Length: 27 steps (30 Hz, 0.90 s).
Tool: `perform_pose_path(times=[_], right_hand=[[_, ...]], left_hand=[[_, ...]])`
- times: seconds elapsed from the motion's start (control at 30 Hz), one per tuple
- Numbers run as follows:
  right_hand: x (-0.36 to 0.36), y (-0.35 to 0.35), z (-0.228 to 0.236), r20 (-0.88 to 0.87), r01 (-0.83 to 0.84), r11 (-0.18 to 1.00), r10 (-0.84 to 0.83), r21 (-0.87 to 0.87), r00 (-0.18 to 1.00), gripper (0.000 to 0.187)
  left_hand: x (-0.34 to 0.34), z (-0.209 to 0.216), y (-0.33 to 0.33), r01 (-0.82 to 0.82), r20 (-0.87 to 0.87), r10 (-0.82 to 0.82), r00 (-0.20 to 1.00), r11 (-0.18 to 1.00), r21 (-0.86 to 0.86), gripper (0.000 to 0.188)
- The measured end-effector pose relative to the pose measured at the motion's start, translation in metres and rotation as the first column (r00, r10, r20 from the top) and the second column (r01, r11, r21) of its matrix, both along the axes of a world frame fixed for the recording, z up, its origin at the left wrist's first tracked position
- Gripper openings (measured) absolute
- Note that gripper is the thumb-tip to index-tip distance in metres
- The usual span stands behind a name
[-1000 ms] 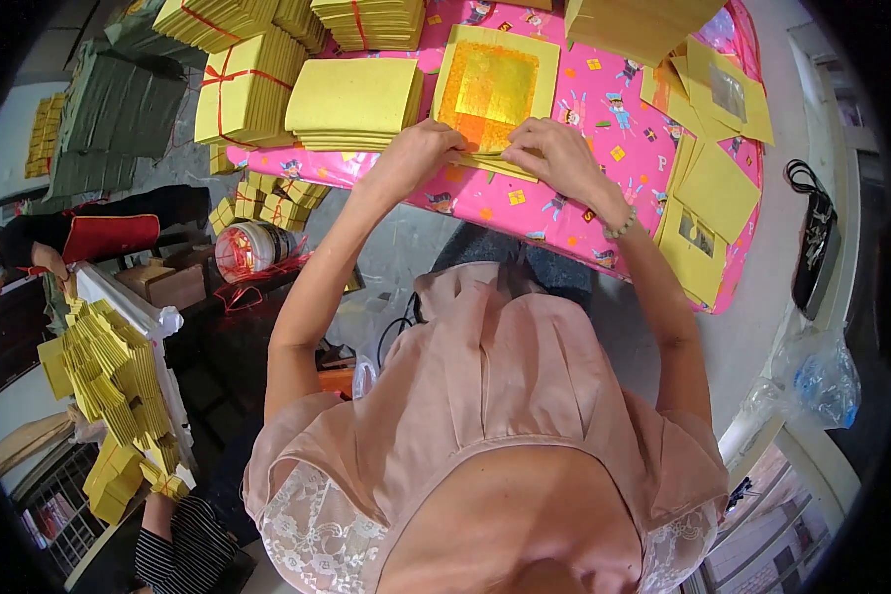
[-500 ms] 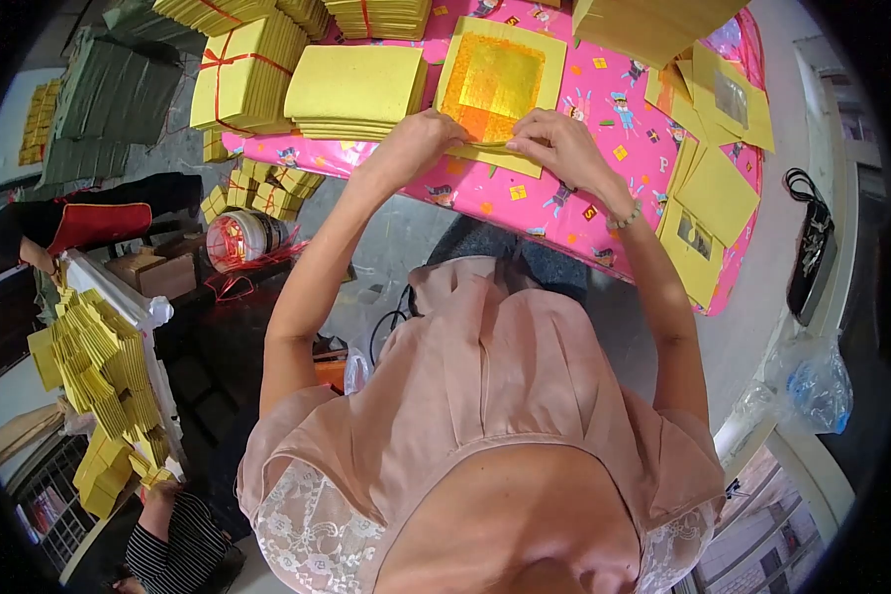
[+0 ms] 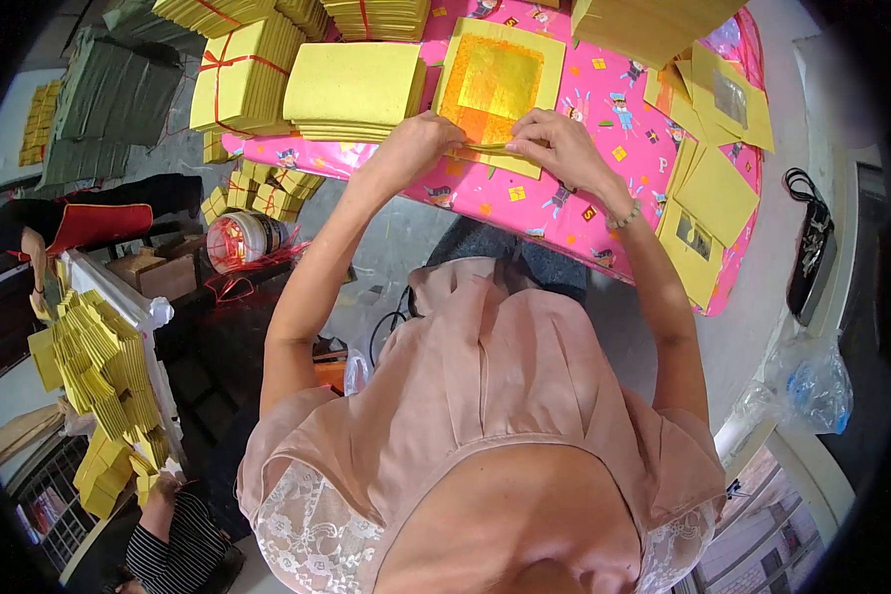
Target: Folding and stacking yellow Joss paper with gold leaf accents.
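A yellow paper sheet (image 3: 552, 61) with a gold and orange foil square (image 3: 492, 81) lies in front of me on the pink table. Its near edge is turned up in a narrow fold. My left hand (image 3: 423, 145) pinches the left end of that fold, fingertips and thumb together. At the other end, my right hand (image 3: 556, 145) grips the fold between thumb and fingers. More yellow paper shows just below the fold. Beside my left hand stands a stack of folded yellow paper (image 3: 354, 87).
A bundle tied with red string (image 3: 240, 81) stands farther left. Loose yellow sheets (image 3: 728, 193) spread along the right of the pink patterned tablecloth (image 3: 619, 163). To the far left, two other people work around a table heaped with yellow packets (image 3: 99, 366).
The sheet's near edge has turned up slightly farther over the foil, with both hands still on it. At far left, a co-worker's arm has shifted.
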State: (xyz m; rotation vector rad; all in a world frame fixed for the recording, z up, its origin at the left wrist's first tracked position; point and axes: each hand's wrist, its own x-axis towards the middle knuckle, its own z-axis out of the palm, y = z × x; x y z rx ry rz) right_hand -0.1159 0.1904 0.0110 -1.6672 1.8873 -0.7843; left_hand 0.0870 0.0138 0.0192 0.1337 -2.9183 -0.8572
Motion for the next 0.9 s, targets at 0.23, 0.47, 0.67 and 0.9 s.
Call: perform_pose_path(times=[0.23,0.47,0.67,0.9], right_hand=[[0.015,0.009,0.004,-0.135,-0.024,0.989,0.004,-0.146,0.991,0.031],[0.034,0.012,-0.014,-0.442,-0.045,0.951,-0.1,-0.305,0.892,0.034],[0.03,0.005,-0.015,-0.486,-0.055,0.931,-0.137,-0.36,0.863,0.027],[0.029,0.01,-0.018,-0.502,-0.075,0.907,-0.159,-0.414,0.85,0.035]], left_hand=[[-0.001,0.001,0.008,-0.06,0.023,0.061,0.998,0.998,-0.034,0.019],[-0.007,0.009,0.024,-0.118,0.05,0.126,0.991,0.983,-0.139,0.028],[-0.013,-0.023,0.034,-0.156,-0.245,0.071,0.967,0.925,-0.346,0.041],[-0.017,-0.029,0.036,-0.182,-0.184,0.116,0.976,0.901,-0.394,0.031]])
